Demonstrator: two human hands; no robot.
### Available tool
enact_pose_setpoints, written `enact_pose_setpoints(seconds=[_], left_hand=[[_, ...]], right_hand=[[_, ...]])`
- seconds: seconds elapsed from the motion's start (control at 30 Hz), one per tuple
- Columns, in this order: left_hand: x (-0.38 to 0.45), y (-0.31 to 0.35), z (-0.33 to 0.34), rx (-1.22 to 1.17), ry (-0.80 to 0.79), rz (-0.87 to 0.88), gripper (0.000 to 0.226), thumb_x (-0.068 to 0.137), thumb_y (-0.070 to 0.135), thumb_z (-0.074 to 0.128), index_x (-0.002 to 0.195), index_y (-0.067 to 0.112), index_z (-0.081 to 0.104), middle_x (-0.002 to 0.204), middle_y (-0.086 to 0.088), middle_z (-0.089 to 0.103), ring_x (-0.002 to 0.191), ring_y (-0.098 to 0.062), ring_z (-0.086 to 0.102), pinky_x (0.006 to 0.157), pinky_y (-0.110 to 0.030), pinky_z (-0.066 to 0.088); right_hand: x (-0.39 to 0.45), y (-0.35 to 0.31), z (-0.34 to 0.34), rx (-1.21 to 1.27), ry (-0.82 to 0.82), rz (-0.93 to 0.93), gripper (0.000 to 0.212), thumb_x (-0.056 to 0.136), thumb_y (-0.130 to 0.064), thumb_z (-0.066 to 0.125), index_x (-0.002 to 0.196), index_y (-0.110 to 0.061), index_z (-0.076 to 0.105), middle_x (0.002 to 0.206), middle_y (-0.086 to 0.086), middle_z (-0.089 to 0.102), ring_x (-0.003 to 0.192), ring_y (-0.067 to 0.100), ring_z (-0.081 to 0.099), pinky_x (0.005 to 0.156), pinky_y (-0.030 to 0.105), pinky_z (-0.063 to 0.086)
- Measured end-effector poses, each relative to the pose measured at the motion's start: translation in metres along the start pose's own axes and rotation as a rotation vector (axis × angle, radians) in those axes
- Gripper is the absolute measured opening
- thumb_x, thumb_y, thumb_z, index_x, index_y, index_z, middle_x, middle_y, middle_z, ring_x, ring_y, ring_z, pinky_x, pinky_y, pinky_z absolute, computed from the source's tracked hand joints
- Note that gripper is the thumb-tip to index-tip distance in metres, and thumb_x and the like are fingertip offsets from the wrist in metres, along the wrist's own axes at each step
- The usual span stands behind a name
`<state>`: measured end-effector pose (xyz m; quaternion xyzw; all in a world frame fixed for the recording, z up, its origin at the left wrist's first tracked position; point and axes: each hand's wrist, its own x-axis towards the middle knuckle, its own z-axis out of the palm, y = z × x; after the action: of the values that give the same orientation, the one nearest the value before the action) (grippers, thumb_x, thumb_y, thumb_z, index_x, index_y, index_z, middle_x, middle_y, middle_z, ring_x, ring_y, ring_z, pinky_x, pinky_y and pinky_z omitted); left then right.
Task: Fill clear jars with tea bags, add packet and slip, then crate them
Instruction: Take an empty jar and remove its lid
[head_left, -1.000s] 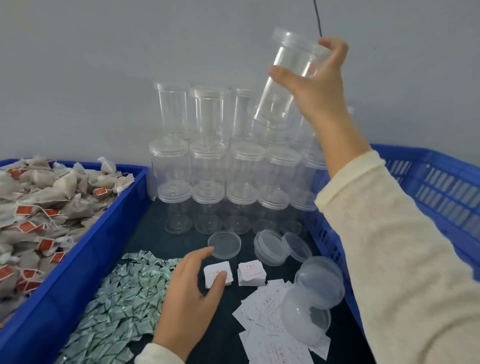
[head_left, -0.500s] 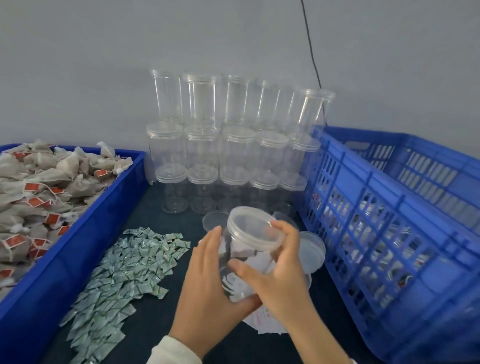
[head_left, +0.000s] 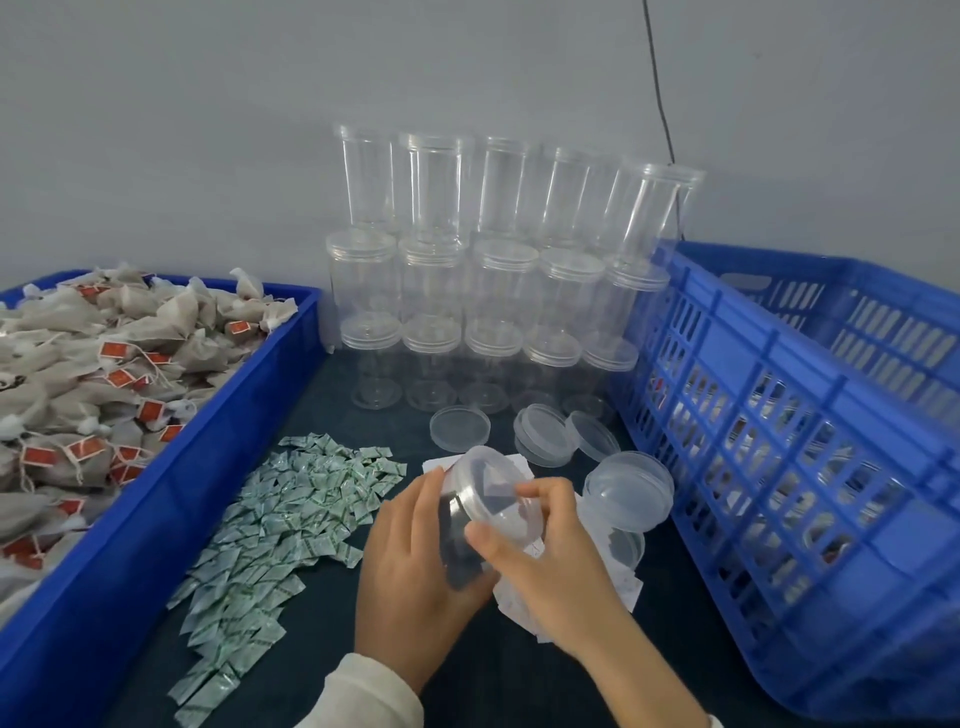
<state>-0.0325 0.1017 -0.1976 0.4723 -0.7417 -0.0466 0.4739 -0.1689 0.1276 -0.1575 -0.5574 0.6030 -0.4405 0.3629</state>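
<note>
I hold one clear jar (head_left: 475, 519) low over the dark table, tilted with its lidded top toward me. My left hand (head_left: 410, 577) cups the jar's body from the left. My right hand (head_left: 545, 551) grips the clear lid (head_left: 493, 491) at its rim with thumb and fingers. Tea bags (head_left: 78, 379) with red tags fill the blue tray (head_left: 218, 452) on the left. A spread of small green-and-white packets (head_left: 270, 540) lies left of my hands. White paper slips (head_left: 618, 582) lie partly hidden under my right hand. The blue slotted crate (head_left: 810, 467) stands on the right.
Stacked empty clear jars (head_left: 493, 291) stand three rows high against the grey wall. Loose clear lids (head_left: 460, 427) and stacked lids (head_left: 628, 491) lie between the jars and my hands. A black cable (head_left: 657, 83) hangs down the wall.
My right hand brought a jar down from the top of the stack to the table front. My left hand left the slips and took the jar's body; the jar now tilts more.
</note>
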Motion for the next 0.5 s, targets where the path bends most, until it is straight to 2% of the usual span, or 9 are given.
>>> enact_pose_setpoints(seconds=[0.03,0.1,0.13,0.2,0.23,0.3,0.4,0.5], left_hand=[[0.003,-0.002,-0.003,0.070,0.008,0.061,0.093,0.057,0.035,0.089,0.132,0.007,0.040,0.125,-0.007,0.058,0.115,-0.017,0.048,0.094,-0.035,0.045],[0.009,-0.006,-0.008,0.240,-0.004,0.176,0.084,0.062,0.039,0.084,0.129,0.007,0.043,0.124,-0.012,0.061,0.115,-0.026,0.054,0.098,-0.044,0.045],[0.012,-0.007,-0.010,0.328,-0.033,0.223,0.088,0.058,0.036,0.086,0.129,0.009,0.044,0.123,-0.012,0.061,0.115,-0.028,0.056,0.101,-0.046,0.042],[0.016,-0.008,-0.014,0.464,-0.098,0.310,0.096,0.047,0.025,0.090,0.130,0.010,0.043,0.124,-0.013,0.062,0.115,-0.032,0.059,0.104,-0.046,0.036],[0.017,-0.007,-0.016,0.514,-0.114,0.351,0.097,0.047,0.020,0.090,0.131,0.011,0.043,0.124,-0.014,0.062,0.115,-0.033,0.060,0.105,-0.047,0.033],[0.017,-0.009,-0.019,0.600,-0.136,0.398,0.096,0.049,0.016,0.088,0.133,0.011,0.042,0.125,-0.015,0.062,0.115,-0.034,0.060,0.106,-0.047,0.031],[0.015,-0.008,-0.018,0.658,-0.163,0.391,0.094,0.049,0.012,0.085,0.133,0.010,0.042,0.123,-0.016,0.063,0.113,-0.035,0.061,0.107,-0.048,0.034],[0.013,-0.006,-0.016,0.652,-0.184,0.345,0.089,0.047,0.007,0.080,0.128,0.011,0.045,0.117,-0.017,0.065,0.107,-0.035,0.063,0.096,-0.046,0.048]], right_hand=[[0.004,-0.003,-0.005,-0.031,-0.004,0.012,0.051,0.066,-0.065,0.071,0.102,-0.041,0.044,0.106,-0.022,0.056,0.093,-0.015,0.054,0.074,0.012,0.046],[0.010,-0.013,-0.013,-0.087,-0.012,0.062,0.062,0.060,-0.082,0.056,0.103,-0.039,0.045,0.103,-0.023,0.057,0.091,-0.007,0.058,0.076,0.018,0.050],[0.013,-0.019,-0.016,-0.114,-0.041,0.111,0.071,0.056,-0.088,0.048,0.107,-0.039,0.043,0.102,-0.023,0.055,0.091,-0.002,0.060,0.076,0.023,0.054],[0.019,-0.028,-0.019,-0.163,-0.132,0.220,0.084,0.054,-0.095,0.033,0.117,-0.040,0.042,0.099,-0.019,0.055,0.084,0.008,0.066,0.065,0.024,0.057],[0.022,-0.030,-0.020,-0.181,-0.176,0.271,0.083,0.059,-0.095,0.028,0.118,-0.040,0.044,0.099,-0.013,0.058,0.078,0.012,0.068,0.060,0.023,0.056],[0.029,-0.031,-0.020,-0.204,-0.229,0.356,0.075,0.072,-0.090,0.021,0.121,-0.039,0.046,0.099,-0.002,0.061,0.071,0.016,0.070,0.059,0.023,0.057],[0.034,-0.025,-0.012,-0.127,-0.237,0.449,0.076,0.078,-0.086,0.022,0.121,-0.031,0.052,0.097,0.004,0.065,0.065,0.016,0.070,0.054,0.022,0.055],[0.036,-0.017,0.000,0.023,-0.219,0.448,0.058,0.086,-0.075,0.029,0.102,-0.028,0.060,0.064,-0.009,0.064,0.051,0.004,0.057,0.046,0.018,0.046]])
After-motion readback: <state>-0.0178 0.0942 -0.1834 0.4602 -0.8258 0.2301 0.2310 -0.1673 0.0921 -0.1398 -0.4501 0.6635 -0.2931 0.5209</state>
